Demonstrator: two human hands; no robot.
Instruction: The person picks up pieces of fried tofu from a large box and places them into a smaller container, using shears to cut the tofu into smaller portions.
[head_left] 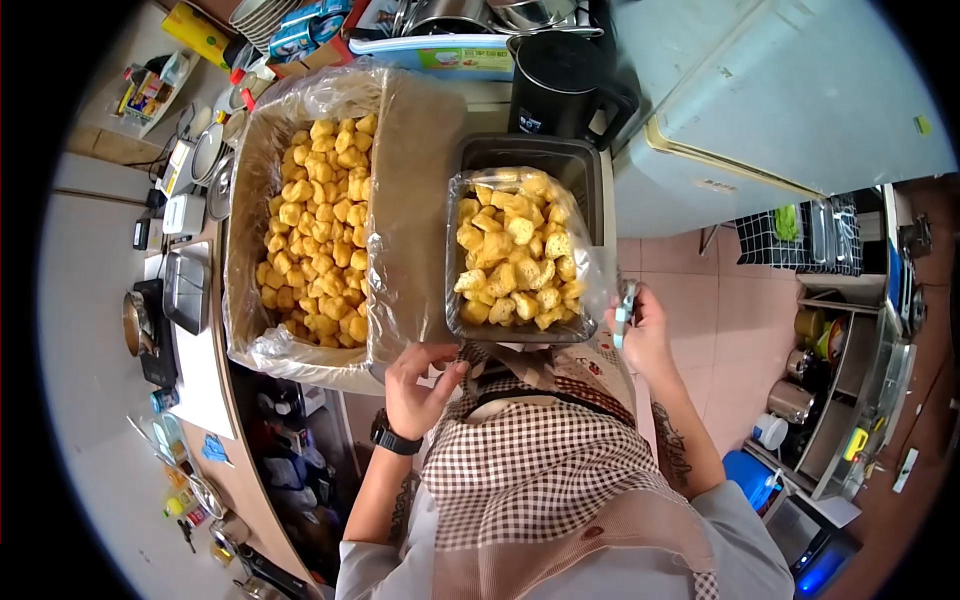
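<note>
A clear plastic bag [592,262] full of golden food chunks [515,245] lies in a dark grey tray [590,155] in front of my body. My right hand [648,335] is closed on a small pale blue clip [625,312], just right of the bag's edge. My left hand [415,388] is by the tray's near left corner, fingers loosely bent and thumb apart, with nothing visible in it. To the left stands a cardboard box [415,220] lined with clear plastic [285,350], holding many more golden chunks [320,230].
Behind the tray stands a black electric kettle [555,80], with a pale refrigerator [770,110] on the right. Stacked plates [265,22] are at the back left. A side counter with a metal pan [187,290] runs along the left; a shelf unit [850,375] stands on the right.
</note>
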